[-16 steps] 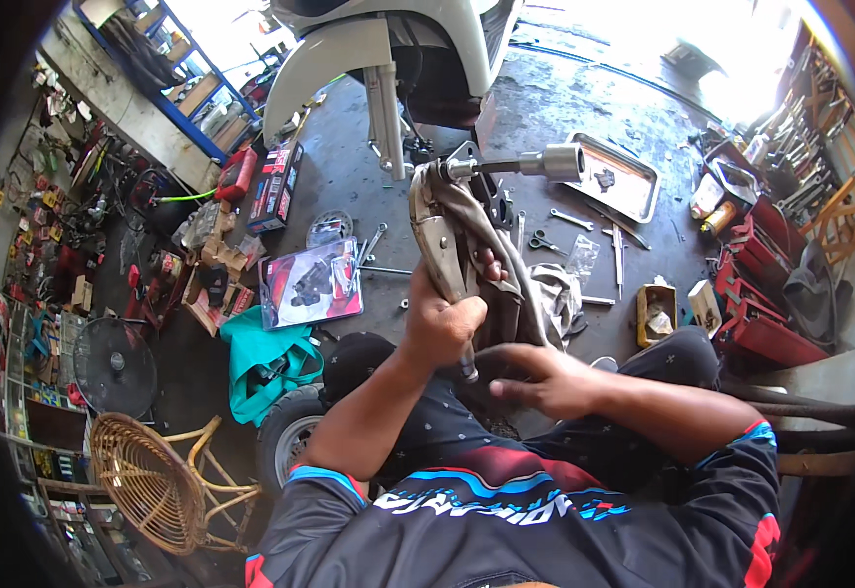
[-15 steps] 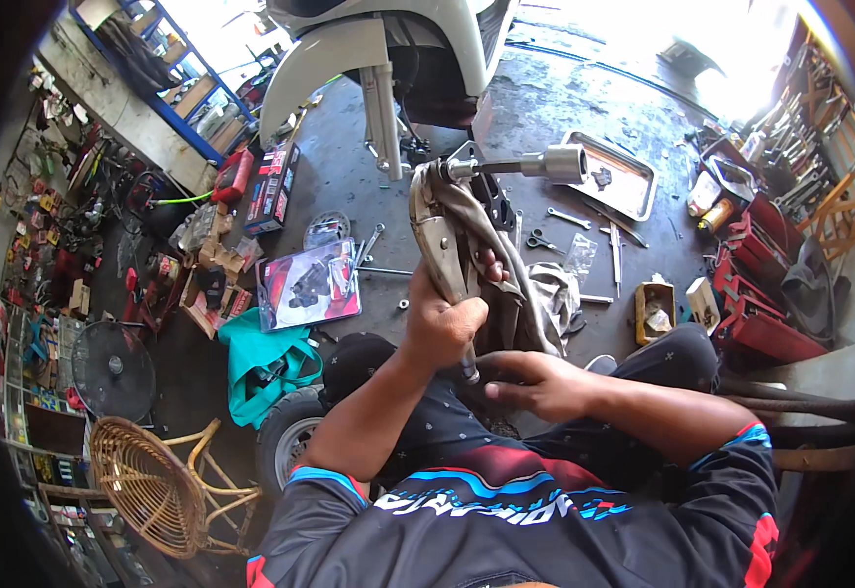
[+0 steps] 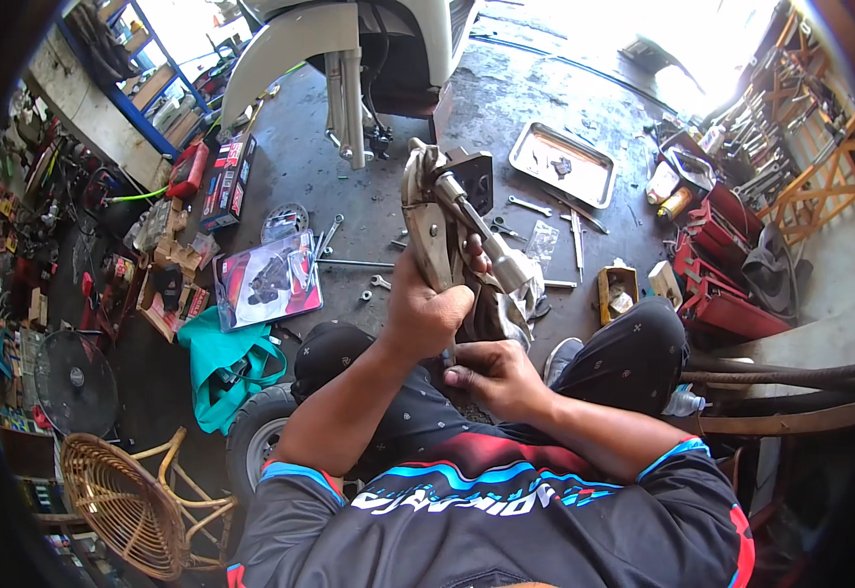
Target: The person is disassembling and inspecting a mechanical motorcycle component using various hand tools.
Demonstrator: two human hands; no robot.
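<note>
We see our left hand (image 3: 425, 312) wrapped tight around the lower end of a curved, silver metal motorcycle part (image 3: 427, 220), holding it upright over our lap, roughly at the centre of the view and above the concrete floor (image 3: 506, 108). A steel shaft with a thick cylindrical end (image 3: 491, 243) runs diagonally down from a dark block (image 3: 471, 176) at the top of that part, toward our wrists. Our right hand (image 3: 494, 377) sits just below and beside the left one, its fingers curled in against the underside of the part and a grey rag (image 3: 506, 309) that hangs there; we cannot tell exactly what those fingers pinch, as the left hand hides the spot.

Behind the part stands the white front end of a scooter (image 3: 349, 49), its fork legs reaching the floor. To the right of it lies a shallow metal tray (image 3: 584, 171) with a few small pieces in it. Loose wrenches (image 3: 535, 206) are scattered on the floor near the tray. On our left lies a clear blister package with red backing (image 3: 268, 279), and just below it a crumpled teal cloth (image 3: 221, 367). A wicker chair (image 3: 123, 505) stands at the lower left, near a small black tyre (image 3: 256, 441) beside our knee. Red tool boxes (image 3: 731, 284) stand at the right.
</note>
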